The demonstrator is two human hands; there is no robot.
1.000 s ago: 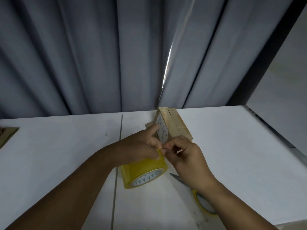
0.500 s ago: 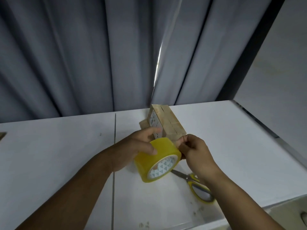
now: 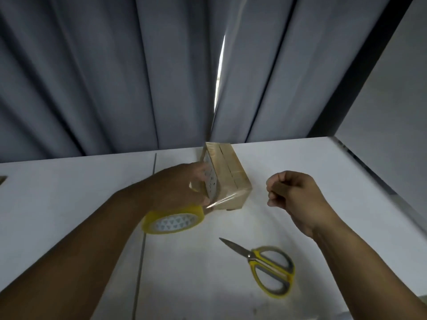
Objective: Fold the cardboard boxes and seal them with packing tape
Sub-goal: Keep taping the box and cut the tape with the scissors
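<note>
Box: one small cardboard box (image 3: 227, 174) stood on the bench (image 3: 69, 195) near the back edge, about midway along it, with its long side running back to front. The top flaps were closed, with a seam along the top under glossy film.
Box side: the left face carried a white printed panel.
Roll: a yellow roll (image 3: 173, 224) of clear tape sat just left of the box's near corner, its patterned core facing the camera.
Tape: a clear strip (image 3: 223, 199) ran taut from the roll across the near end of the box. It was blurred.
Left hand: the left hand (image 3: 180, 188) lay over the roll and gripped it from above, fingertips against the box's left face. Blur hid the exact finger placement.
Right hand: the right hand (image 3: 293, 195) was over the bench to the right of the box and apart from it, fingers curled into a fist closed on itself.
Scissors: yellow-and-grey scissors (image 3: 265, 266) lay flat toward the front right corner with blades closed, tips pointing back-left, clear of both hands.
Curtain: a grey curtain (image 3: 92, 77) hung behind the back edge, with a narrow bright gap above the box.
Scrap: a brown cardboard scrap (image 3: 2, 180) lay at the left edge, mostly out of frame.
</note>
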